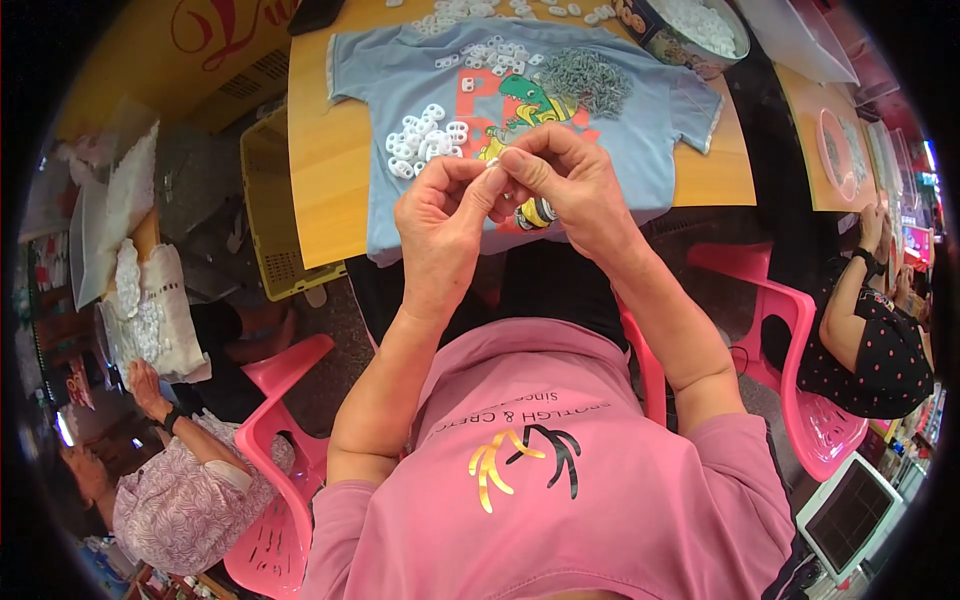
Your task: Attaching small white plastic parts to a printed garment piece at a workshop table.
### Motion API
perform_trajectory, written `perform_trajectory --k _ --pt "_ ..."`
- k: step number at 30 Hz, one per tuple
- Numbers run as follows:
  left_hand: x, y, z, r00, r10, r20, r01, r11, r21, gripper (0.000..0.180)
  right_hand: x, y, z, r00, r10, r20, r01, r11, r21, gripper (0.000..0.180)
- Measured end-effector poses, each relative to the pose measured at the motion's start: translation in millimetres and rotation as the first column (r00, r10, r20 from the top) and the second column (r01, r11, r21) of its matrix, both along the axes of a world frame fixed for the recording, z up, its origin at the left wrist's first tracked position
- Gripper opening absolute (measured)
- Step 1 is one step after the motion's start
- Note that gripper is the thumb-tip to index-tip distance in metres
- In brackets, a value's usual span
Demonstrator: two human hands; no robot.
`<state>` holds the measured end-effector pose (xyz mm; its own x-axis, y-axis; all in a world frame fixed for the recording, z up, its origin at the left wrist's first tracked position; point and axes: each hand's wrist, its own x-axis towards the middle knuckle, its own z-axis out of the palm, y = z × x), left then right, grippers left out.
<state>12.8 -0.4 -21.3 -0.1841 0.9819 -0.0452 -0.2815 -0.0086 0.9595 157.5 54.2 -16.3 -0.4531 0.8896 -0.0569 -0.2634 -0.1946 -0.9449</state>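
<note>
I couldn't make out the small white piece (497,172) pinched between both hands; fingertips hid most of it. The tin (690,35) at the frame's top was cut off.

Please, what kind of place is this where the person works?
Probably a small shared workshop for hand assembly. Both hands pinch a small white part over a blue T-shirt spread on a wooden table, piles of white plastic pieces lie there, and co-workers sit nearby.

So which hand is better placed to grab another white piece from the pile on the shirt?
Probably the left hand: the pile of white pieces lies just beyond it, while the right hand sits farther over.
</note>
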Motion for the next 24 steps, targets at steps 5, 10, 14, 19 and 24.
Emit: perform_trajectory --k 5,10,14,19,24 --pt "-4 3 -4 0.995 -0.015 0.103 0.021 0.998 -0.054 0.013 7 13 5 0.969 0.101 0.227 -0.116 0.992 0.057 0.018" --pt "-5 2 2 0.985 -0.055 0.165 0.068 0.995 -0.077 0.016 18 18 13 0.937 0.061 0.345 -0.174 0.935 0.308 0.015" --pt "-6 0 4 0.984 -0.075 0.161 0.085 0.994 -0.061 0.016 23 29 15 0.881 -0.180 0.437 -0.284 0.539 0.793 0.009" --pt "-6 -3 8 0.989 -0.102 0.103 0.109 0.992 -0.070 0.015 23 26 19 0.838 -0.231 0.494 -0.358 0.451 0.818 0.010" --pt "-7 -8 9 0.990 -0.125 0.067 0.130 0.990 -0.062 0.015 26 26 23 0.810 -0.212 0.548 -0.438 0.402 0.804 0.012"
